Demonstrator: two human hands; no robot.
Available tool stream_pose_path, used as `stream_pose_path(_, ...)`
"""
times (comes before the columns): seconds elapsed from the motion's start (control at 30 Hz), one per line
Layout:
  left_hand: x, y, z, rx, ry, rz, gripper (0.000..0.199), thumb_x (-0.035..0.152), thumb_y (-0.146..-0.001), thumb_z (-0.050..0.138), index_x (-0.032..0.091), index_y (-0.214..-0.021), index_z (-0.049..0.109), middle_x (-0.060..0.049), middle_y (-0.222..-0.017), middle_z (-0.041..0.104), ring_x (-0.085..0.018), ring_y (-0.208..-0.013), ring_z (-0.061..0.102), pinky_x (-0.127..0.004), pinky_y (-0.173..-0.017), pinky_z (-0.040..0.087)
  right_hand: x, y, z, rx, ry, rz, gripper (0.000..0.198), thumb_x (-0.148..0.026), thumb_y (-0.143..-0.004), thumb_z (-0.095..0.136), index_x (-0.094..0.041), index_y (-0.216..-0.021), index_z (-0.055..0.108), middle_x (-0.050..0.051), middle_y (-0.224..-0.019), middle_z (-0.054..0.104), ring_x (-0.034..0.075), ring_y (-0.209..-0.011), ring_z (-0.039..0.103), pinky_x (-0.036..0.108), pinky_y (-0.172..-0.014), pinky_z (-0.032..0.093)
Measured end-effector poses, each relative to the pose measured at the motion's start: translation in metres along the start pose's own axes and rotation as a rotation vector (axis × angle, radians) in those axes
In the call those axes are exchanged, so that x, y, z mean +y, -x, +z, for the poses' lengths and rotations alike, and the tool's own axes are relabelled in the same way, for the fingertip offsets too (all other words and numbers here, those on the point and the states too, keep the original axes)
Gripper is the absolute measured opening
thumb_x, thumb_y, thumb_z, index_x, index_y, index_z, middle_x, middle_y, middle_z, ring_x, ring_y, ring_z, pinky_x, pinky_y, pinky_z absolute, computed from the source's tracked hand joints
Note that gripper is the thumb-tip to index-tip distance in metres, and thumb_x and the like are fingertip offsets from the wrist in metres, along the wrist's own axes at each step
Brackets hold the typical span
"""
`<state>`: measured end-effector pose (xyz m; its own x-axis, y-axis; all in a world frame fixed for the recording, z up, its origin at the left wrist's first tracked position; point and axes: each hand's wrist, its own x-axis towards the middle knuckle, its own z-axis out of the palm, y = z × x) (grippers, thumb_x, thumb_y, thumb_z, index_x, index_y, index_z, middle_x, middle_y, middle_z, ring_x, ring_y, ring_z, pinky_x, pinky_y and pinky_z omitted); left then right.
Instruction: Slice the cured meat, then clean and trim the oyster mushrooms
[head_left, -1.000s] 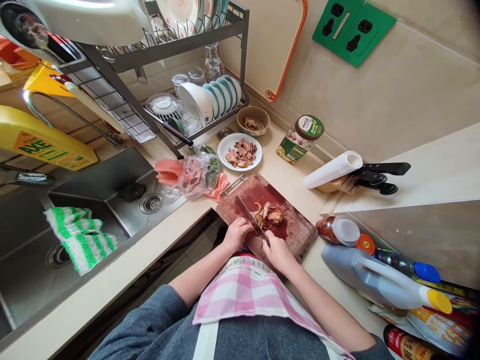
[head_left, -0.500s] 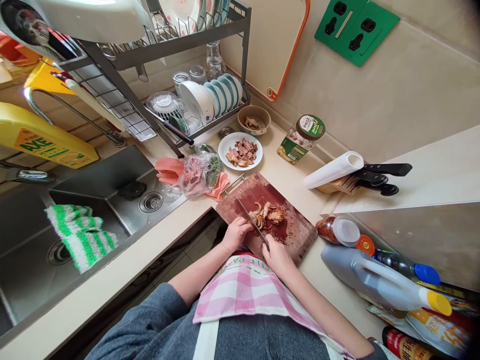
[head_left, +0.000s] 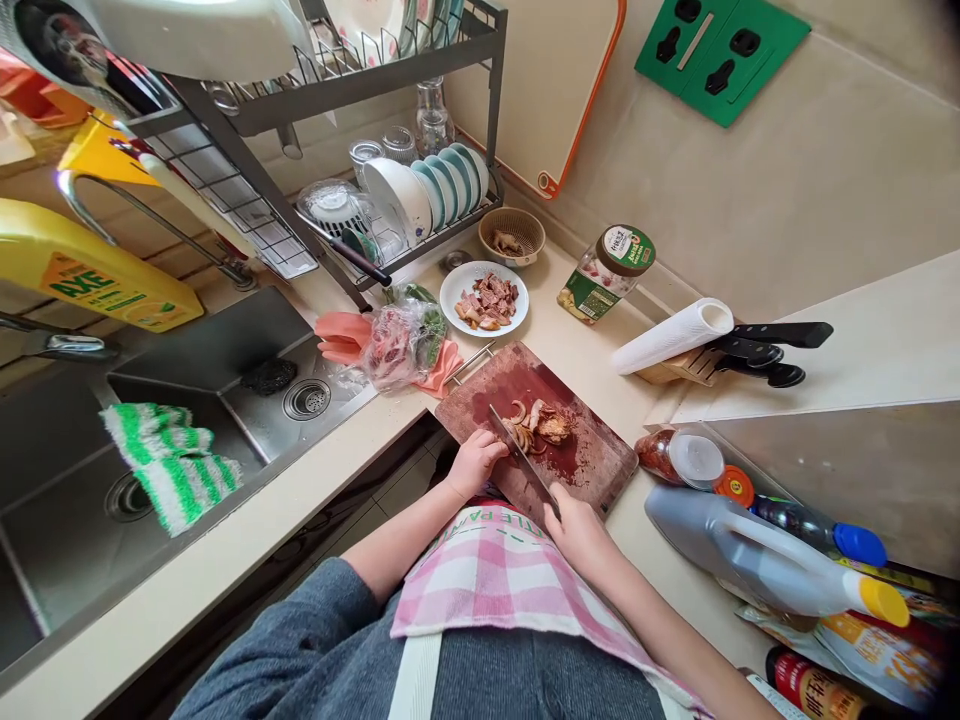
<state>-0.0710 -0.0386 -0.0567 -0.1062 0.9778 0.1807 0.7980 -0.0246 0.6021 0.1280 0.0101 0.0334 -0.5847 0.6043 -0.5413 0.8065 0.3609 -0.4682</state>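
While the right hand [head_left: 579, 530] clasps a knife [head_left: 528, 468], the left hand [head_left: 476, 462] (its grip unclear) sits close beside it.

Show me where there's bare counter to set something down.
One bare patch: the counter between the white plate, chopping board, green-labelled tub and paper roll. A narrow strip also runs between the sink and the counter's front edge. Crowded: left of the plate, with pink gloves and a plastic bag, and right of the board, with a jar and yellow-capped jug.
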Motion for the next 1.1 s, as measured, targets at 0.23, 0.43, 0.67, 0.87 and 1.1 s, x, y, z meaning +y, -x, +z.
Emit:
stream_pose_path(0.23, -0.002, 0.001, -0.003, 0.005, -0.007, 0.080, 0.031, 0.022, -0.090, 0.040, 0.023, -0.077, 0.069, -0.002, -0.072, 0.056, -0.014, -0.074, 0.049, -0.024, -0.070, 0.043, -0.009, -0.034, 0.010, 0.087, -0.070, -0.059, 0.014, -0.025, -0.087, 0.038, -0.020, -0.095, 0.049, 0.004, -0.073, 0.062, 0.015, -0.065, 0.057, 0.022, -0.056, 0.029)
stream_pose_path(0.43, 0.000, -0.001, -0.006, 0.037, -0.024, 0.111, 0.033, 0.024, -0.091, 0.038, 0.022, -0.079, 0.068, -0.003, -0.074, 0.057, -0.014, -0.076, 0.049, -0.025, -0.070, 0.044, 0.017, 0.009, 0.004, 0.052, -0.064, -0.055, 0.013, -0.027, -0.087, 0.035, -0.021, -0.089, 0.047, 0.002, -0.067, 0.060, 0.015, -0.061, 0.056, 0.022, -0.054, 0.029)
stream_pose_path(0.67, -0.002, 0.000, -0.003, 0.005, -0.050, 0.104, 0.028, 0.022, -0.090, 0.040, 0.021, -0.081, 0.067, -0.002, -0.076, 0.058, -0.014, -0.076, 0.050, -0.025, -0.073, 0.044, 0.001, -0.007, 0.009, 0.026, -0.027, -0.004, 0.012, -0.024, -0.086, 0.037, -0.021, -0.089, 0.048, 0.002, -0.067, 0.059, 0.015, -0.061, 0.056, 0.023, -0.053, 0.026)
stream_pose_path(0.87, -0.004, 0.001, -0.004, -0.030, -0.081, 0.130, 0.026, 0.022, -0.090, 0.041, 0.022, -0.085, 0.067, -0.003, -0.080, 0.060, -0.015, -0.079, 0.051, -0.025, -0.074, 0.044, -0.009, -0.030, 0.011, 0.105, -0.082, -0.076, 0.014, -0.025, -0.087, 0.038, -0.020, -0.093, 0.049, 0.003, -0.073, 0.061, 0.015, -0.064, 0.056, 0.023, -0.057, 0.030)
stream_pose_path(1.1, -0.003, -0.001, -0.005, -0.041, -0.078, 0.126, 0.030, 0.023, -0.091, 0.037, 0.021, -0.082, 0.066, -0.002, -0.076, 0.057, -0.015, -0.077, 0.049, -0.026, -0.073, 0.044, 0.015, 0.002, -0.005, 0.036, -0.051, -0.097, 0.013, -0.025, -0.086, 0.038, -0.020, -0.087, 0.049, 0.001, -0.067, 0.057, 0.015, -0.062, 0.054, 0.023, -0.056, 0.029)
